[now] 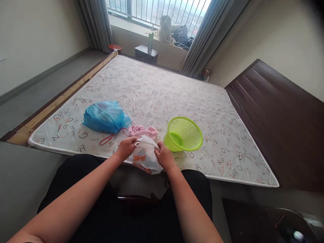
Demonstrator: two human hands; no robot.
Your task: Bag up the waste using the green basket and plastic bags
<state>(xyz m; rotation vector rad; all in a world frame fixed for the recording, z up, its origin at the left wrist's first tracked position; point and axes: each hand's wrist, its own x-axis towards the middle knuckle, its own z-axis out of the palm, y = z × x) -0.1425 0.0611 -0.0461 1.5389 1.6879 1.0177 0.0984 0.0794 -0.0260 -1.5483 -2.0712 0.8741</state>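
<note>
Head view: hands?
Left hand [126, 147] pinching the white bag [147, 160] at its 11 o'clock, right hand [165, 156] pinching it at 1. Fingers closed on the plastic, both sides.
Bag's where?
Between the hands, at the mattress's [152, 101] 6 o'clock edge.
Around it?
Pink cloth [143, 131] at 12, just behind. Green basket [170, 143] at 2, near the right hand. Blue bag [106, 116] at 10.
</note>
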